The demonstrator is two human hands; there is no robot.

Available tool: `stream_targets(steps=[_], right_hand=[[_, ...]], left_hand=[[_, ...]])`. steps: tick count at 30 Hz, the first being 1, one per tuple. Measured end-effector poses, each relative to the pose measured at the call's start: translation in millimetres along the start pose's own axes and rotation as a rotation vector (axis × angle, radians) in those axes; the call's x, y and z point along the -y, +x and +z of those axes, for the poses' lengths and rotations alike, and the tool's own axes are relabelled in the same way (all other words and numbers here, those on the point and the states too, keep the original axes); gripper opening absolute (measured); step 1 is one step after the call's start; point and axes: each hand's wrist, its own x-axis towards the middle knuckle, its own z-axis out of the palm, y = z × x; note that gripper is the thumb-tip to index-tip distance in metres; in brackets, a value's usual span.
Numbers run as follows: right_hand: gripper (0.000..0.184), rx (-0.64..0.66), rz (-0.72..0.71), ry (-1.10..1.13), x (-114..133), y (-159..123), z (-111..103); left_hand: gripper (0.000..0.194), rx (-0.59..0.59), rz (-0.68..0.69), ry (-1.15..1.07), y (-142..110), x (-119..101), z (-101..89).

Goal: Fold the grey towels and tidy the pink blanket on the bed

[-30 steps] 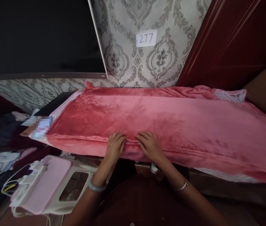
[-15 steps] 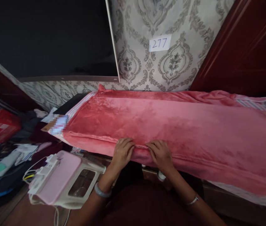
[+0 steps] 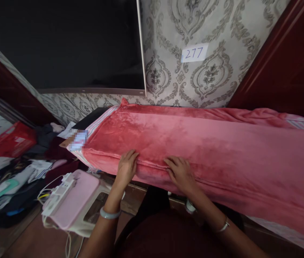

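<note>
A pink plush blanket [image 3: 195, 139], folded into a long strip, lies across a low surface in front of me. Along its near side runs a raised seam. My left hand [image 3: 127, 165] is closed on this seam toward the left part, fingers bent over the fold. Further right, my right hand [image 3: 179, 172] grips the same seam between thumb and fingers, with the thumb on the near side. Beneath the fingers the cloth is partly hidden. Striped lining shows at the blanket's left end and far right corner.
A pale stool [image 3: 79, 200] with a power strip [image 3: 59, 196] and cables stands at lower left. Beyond it are piled clothes [image 3: 30, 175] and a red bag [image 3: 13, 139]. A dark television [image 3: 87, 46] hangs above the blanket, beside a paper marked 277 [image 3: 195, 53].
My left hand has shifted left along the seam, widening the gap between my hands. My right hand stays near the same stretch of seam. The view has turned slightly left.
</note>
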Motion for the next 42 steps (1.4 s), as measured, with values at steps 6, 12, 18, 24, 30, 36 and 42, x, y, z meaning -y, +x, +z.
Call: stream_targets(steps=[6,12,18,24,30,36,42], right_hand=[[0.033,-0.029,-0.042,0.023,2.2,10.0,15.1],[0.029,-0.117,-0.145,0.113,-6.2,1.1,23.9],[0.029,-0.092,-0.187,0.105,-8.8,-1.7,23.5],[0.027,-0.094,-0.191,0.115,-11.9,-7.2,27.4],[0.024,-0.100,-0.203,0.168,-8.1,-0.8,15.0],[0.035,-0.016,-0.199,0.169,-2.6,48.7,17.1],[0.056,0.301,-0.239,0.088,15.0,84.2,64.8]], left_hand=[[0.030,-0.038,0.041,-0.019,-0.8,6.9,-2.7],[0.027,-0.112,0.072,-0.042,-12.9,2.9,-1.1],[0.021,-0.126,0.053,-0.119,-21.7,1.1,-6.5],[0.019,-0.073,0.066,-0.188,-22.5,0.4,-17.9],[0.019,-0.074,0.047,-0.218,-21.9,-3.3,-20.4],[0.020,-0.099,0.018,-0.191,-13.7,-1.3,-23.3],[0.034,-0.102,-0.078,-0.015,-4.2,17.9,-21.2]])
